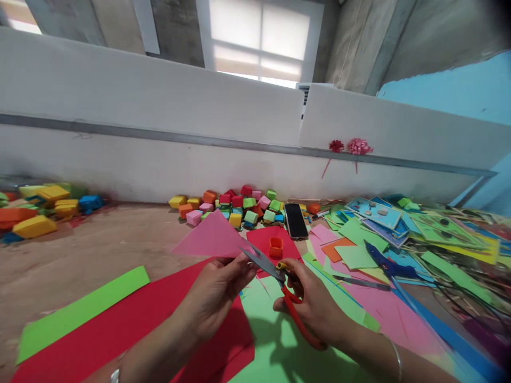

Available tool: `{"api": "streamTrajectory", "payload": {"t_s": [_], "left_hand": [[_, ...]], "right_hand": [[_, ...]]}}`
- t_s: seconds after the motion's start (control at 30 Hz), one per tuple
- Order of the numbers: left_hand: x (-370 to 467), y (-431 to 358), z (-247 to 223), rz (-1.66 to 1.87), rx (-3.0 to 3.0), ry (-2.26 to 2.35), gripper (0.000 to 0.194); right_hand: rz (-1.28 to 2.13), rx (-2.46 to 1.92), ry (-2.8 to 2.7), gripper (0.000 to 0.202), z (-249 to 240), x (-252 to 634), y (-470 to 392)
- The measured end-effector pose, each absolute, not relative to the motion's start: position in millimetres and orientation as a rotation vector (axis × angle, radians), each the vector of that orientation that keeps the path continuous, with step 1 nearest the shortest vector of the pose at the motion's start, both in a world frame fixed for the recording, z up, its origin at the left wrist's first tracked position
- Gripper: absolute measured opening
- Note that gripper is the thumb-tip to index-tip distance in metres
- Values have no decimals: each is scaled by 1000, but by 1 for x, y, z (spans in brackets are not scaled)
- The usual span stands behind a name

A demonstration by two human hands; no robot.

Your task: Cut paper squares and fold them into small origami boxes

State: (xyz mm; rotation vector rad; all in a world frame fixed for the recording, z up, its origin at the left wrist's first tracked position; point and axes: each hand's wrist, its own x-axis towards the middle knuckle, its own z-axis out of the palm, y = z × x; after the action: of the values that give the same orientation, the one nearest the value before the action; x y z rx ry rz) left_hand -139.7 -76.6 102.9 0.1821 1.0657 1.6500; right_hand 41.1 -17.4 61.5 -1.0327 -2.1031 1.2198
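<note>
A pink paper triangle [215, 234] is pinched at its lower right by my left hand [223, 284], with the fingers closed on it. My right hand [313, 303] is closed around scissors [297, 319] with red-orange handles. The grey blades point up and left, reaching the right corner of the pink paper beside my left fingertips. A small yellow tube-like piece [281, 265] shows at my right fingers; what it is, I cannot tell. Just beyond the blades, a small open orange paper box [275, 247] sits on a red sheet [259, 234].
Red sheets [131, 330], a green strip [83, 314] and light green paper [279, 346] lie beneath my hands. Behind are several paper cubes [249, 202] and a phone [296, 221]. Rightward lie paper scraps [355, 234] and a blue glue gun [389, 263] with its cable.
</note>
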Motion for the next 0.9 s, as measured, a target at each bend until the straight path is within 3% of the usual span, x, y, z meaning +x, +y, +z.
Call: {"api": "streamTrajectory", "payload": {"t_s": [0.47,0.9], "left_hand": [[-140,-76,99,1620,179,1061,18],[-140,-75,99,1605,168,1094,24]], "right_hand": [[1140,-1056,-2141,64,62,41,-16],[1086,-1080,-2166,62,61,40,-15]]}}
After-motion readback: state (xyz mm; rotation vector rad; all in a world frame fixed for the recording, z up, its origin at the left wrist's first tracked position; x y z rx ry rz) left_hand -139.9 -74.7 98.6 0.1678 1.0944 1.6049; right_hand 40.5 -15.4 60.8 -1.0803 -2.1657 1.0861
